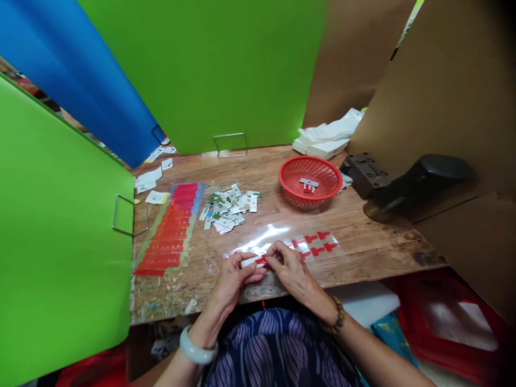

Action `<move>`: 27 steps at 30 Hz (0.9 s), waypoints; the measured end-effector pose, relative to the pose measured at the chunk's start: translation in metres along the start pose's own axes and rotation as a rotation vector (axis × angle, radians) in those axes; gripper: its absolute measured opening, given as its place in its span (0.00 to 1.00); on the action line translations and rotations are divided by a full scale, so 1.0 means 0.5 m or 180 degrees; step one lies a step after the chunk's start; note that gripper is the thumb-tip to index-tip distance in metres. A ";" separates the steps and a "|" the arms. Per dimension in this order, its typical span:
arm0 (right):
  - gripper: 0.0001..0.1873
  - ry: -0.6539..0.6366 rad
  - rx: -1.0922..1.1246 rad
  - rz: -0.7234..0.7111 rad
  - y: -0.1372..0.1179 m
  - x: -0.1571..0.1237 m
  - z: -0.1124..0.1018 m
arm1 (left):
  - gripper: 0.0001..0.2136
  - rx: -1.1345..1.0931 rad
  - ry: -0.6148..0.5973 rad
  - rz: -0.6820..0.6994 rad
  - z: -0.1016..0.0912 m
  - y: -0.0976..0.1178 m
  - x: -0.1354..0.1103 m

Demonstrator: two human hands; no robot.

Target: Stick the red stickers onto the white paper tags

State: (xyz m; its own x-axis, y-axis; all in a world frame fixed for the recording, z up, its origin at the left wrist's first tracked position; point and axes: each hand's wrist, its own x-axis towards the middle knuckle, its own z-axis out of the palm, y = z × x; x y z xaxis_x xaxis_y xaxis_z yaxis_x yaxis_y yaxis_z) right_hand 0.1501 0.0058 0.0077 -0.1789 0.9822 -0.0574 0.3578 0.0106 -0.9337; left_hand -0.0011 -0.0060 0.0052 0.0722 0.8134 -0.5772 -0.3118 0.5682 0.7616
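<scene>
My left hand (pixel 237 277) holds a small white flat piece (pixel 248 262) between thumb and fingers, above the front part of the table. At its right end, my right hand (pixel 292 271) pinches a small red piece (pixel 261 260), which seems to touch the white piece. Fingertips partly cover both. Beneath and beyond my hands lies a clear plastic sheet (pixel 278 232) with several red T-shaped pieces (pixel 318 251) in rows. Farther back, a loose pile of small white and green tags (pixel 229 210) rests on the wood.
A red plastic basket (pixel 287 185) with a few small pieces stands at the back right. Left lies a sheet of red strips (pixel 167 236). Green panels (pixel 209 70) wall off the table (pixel 250 174). White paper sleeves (pixel 328 134) and a dark metal block (pixel 366 174) are right.
</scene>
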 end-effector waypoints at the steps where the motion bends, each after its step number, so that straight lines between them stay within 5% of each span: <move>1: 0.05 0.0012 -0.0051 -0.0022 0.001 0.000 0.001 | 0.15 -0.0007 0.0022 -0.0004 0.001 0.000 0.000; 27: 0.03 0.0430 -0.0342 -0.0276 0.043 0.014 0.017 | 0.14 -0.0076 0.0166 0.0064 0.001 -0.011 0.002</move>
State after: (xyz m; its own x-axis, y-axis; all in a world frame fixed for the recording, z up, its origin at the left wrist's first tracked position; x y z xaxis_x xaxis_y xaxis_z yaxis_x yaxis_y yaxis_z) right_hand 0.1490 0.0114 -0.0159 -0.0913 0.9929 0.0763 0.4436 0.1091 -0.8896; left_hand 0.0010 -0.0083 0.0007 0.0165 0.8166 -0.5769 -0.3353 0.5481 0.7662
